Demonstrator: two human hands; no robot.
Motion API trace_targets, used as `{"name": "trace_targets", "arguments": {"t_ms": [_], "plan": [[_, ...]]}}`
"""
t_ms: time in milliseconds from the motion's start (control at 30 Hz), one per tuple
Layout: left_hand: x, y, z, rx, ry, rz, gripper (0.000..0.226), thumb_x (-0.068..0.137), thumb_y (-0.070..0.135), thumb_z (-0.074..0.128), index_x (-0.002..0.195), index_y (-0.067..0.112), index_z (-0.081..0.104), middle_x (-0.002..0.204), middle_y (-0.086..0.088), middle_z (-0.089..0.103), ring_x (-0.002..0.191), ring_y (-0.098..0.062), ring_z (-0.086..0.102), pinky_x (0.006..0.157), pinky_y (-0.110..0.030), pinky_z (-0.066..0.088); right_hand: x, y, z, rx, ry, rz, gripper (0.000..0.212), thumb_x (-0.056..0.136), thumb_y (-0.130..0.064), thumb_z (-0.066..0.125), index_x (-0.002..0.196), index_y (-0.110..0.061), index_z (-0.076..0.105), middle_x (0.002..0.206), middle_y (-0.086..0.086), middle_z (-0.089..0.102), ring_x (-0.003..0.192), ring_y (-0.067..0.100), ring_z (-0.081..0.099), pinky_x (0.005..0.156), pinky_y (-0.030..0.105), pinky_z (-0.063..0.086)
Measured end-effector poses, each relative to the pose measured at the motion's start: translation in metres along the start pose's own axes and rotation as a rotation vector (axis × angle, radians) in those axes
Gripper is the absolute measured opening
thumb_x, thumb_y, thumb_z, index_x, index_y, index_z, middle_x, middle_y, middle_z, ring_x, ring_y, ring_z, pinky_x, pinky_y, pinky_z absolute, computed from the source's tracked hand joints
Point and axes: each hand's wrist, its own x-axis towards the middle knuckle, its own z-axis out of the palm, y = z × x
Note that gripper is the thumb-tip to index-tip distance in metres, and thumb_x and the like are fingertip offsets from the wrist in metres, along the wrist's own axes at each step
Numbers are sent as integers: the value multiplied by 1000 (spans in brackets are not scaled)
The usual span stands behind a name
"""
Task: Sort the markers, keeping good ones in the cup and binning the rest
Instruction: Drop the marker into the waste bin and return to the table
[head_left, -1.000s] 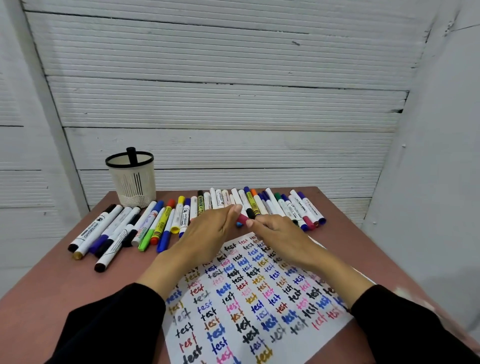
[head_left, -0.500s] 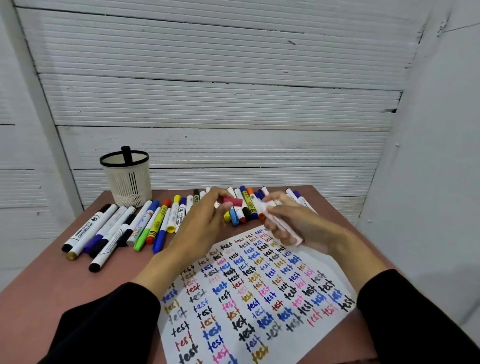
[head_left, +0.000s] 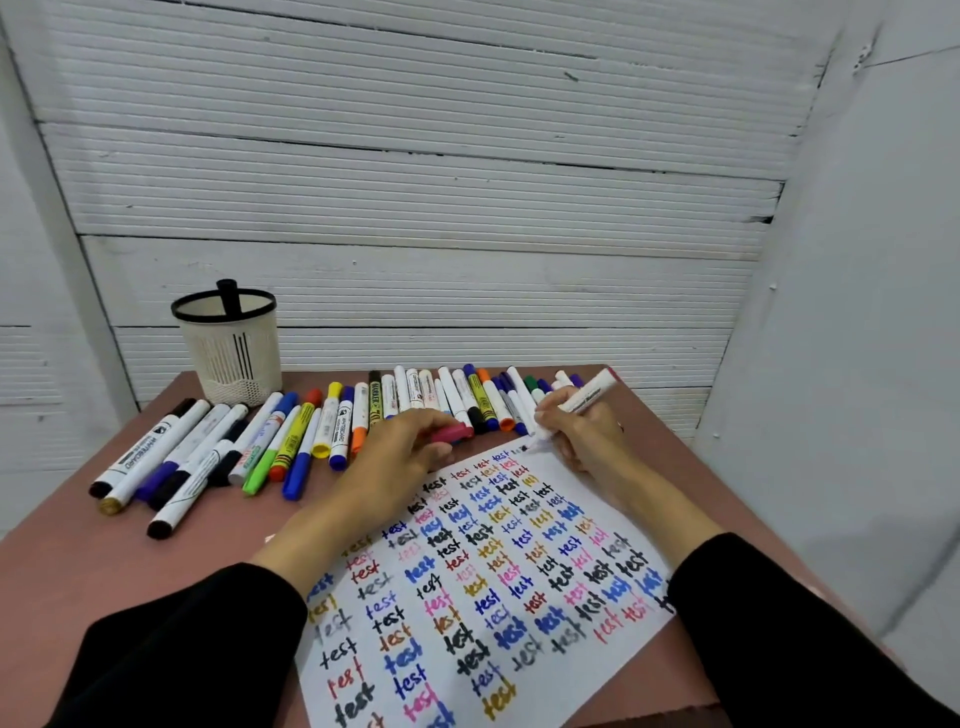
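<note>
My right hand (head_left: 584, 431) grips a white marker (head_left: 587, 397) like a pen, its tip down on the far edge of the test paper (head_left: 483, 582). My left hand (head_left: 400, 457) holds that marker's pink cap (head_left: 452, 432) between thumb and fingers, resting on the paper's far left corner. A long row of capped markers (head_left: 332, 421) lies across the table behind my hands. The white mesh cup (head_left: 228, 348) with a black rim stands at the back left and holds one black marker (head_left: 228, 296). No bin is in view.
The brown table (head_left: 78, 561) ends close to the white slatted wall behind and a plain white wall at the right. Larger whiteboard markers (head_left: 171, 457) lie fanned out at the left, near the table's left edge. The paper is covered with coloured "test" words.
My hands pulled the pink cap off the white marker. The right hand turned the marker into a writing grip and lowered its tip to the paper; the left hand kept the cap.
</note>
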Motion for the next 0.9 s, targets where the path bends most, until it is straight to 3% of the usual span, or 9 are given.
{"name": "trace_targets", "arguments": {"t_ms": [100,267,400,500,667,833,900], "plan": [[-1,-3,3,-14,18,6,34,98,5,48,100,38,54,96,2,65,92,-15,66,86,-34,56,-3,4,4,-95,-59,-33,23,90,5,56,72,-8,52,46,-4,49,39,5,42,38,15,32],[-2,-2,7,95,15,64,17,101,12,43,109,25,50,90,2,63,90,-11,62,71,-11,46,0,9,1,-301,10,-42,21,89,-5,61,73,-12,49,64,5,47,65,21,48,57,23,43],[-4,2,6,148,-7,79,15,102,17,42,109,29,48,95,11,57,89,-5,55,69,-10,42,1,11,3,-415,-18,-70,26,90,-8,60,69,-13,46,61,0,45,56,8,45,58,18,40],[-5,2,6,216,-35,97,18,102,20,39,116,29,46,104,15,51,93,6,49,73,-10,38,2,11,3,-379,13,-82,27,87,-3,60,68,-13,45,62,0,45,56,5,46,59,16,41],[-7,5,5,279,-59,91,21,102,19,36,120,27,43,111,10,50,96,0,50,85,-26,48,3,13,2,-420,-16,-92,23,88,-8,61,70,-13,48,64,0,47,60,8,46,64,23,41],[-10,8,4,295,-65,103,21,103,20,37,123,26,42,111,12,48,97,3,48,82,-19,42,0,13,2,-422,25,-129,28,87,-7,60,67,-14,42,64,0,42,57,8,41,60,22,38],[-11,10,3,289,-78,89,25,102,16,40,124,25,41,114,12,47,104,-1,49,87,-24,45,-1,13,2,-451,13,-136,28,87,-7,60,67,-14,42,64,-1,43,56,6,41,60,23,38]]}}
